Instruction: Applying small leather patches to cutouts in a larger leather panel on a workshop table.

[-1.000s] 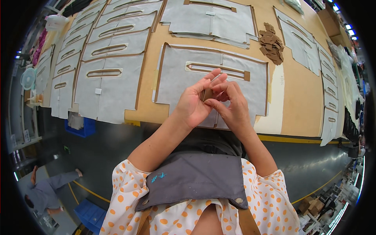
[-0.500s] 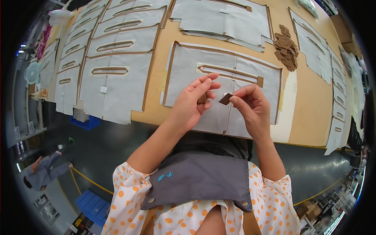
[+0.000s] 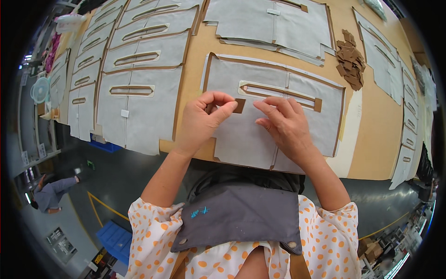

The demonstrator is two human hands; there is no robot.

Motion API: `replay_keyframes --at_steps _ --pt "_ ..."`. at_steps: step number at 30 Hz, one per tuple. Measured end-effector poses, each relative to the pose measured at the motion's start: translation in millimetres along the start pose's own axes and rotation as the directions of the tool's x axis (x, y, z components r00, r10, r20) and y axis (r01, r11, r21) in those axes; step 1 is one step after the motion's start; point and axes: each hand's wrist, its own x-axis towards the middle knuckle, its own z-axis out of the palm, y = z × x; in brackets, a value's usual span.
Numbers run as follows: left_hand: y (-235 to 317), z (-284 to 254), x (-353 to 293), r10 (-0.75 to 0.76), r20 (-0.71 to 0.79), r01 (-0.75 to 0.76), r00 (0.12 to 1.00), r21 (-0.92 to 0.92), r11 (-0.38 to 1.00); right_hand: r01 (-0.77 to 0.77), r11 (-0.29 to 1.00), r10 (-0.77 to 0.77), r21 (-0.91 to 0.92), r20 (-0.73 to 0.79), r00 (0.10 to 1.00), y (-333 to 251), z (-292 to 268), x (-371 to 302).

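Note:
My left hand (image 3: 204,121) pinches a small brown rectangular patch (image 3: 240,106) between thumb and forefinger, just above the grey fabric panel (image 3: 248,144) in front of me. To its right, my right hand (image 3: 288,128) hovers over the same panel with thumb and forefinger apart; nothing shows between them. Beyond both hands, the panel has a long slot (image 3: 278,95) with brown edging and a pale surround. A brown patch (image 3: 318,105) lies across the slot's right end. Brown strips run along the panel's top and sides.
A heap of brown patches (image 3: 350,60) sits at the right on the tan table (image 3: 371,139). Overlapping grey panels (image 3: 144,104) fill the left, with more panels (image 3: 297,25) stacked behind and others at far right. Beyond the table's left edge, a person (image 3: 51,193) is on the floor area.
The right hand no longer holds a brown patch; its fingers have spread. My left hand has moved left and closed on a patch at its fingertips. The view has shifted slightly.

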Motion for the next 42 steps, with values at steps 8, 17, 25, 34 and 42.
replay_keyframes --at_steps 8,17,25,34,42 --pt "11 -9 28 -0.028 -0.012 0.028 1.0 0.088 0.996 0.099 0.99 -0.099 -0.099 0.007 0.995 10 16 -9" --pt "12 -2 52 -0.058 0.058 0.046 0.997 0.194 0.98 0.079 0.994 -0.079 -0.073 -0.004 0.997 10 17 -10" --pt "15 -1 57 -0.118 0.066 0.094 0.991 0.292 0.952 0.056 0.997 -0.056 -0.043 -0.003 0.998 9 16 -10" --pt "7 2 59 -0.078 0.029 0.069 0.996 0.25 0.966 0.045 0.999 -0.045 -0.015 0.003 0.999 9 15 -10" --pt "6 5 58 -0.031 -0.009 0.033 0.999 0.276 0.961 0.049 0.999 -0.049 -0.011 -0.013 0.999 10 15 -10"
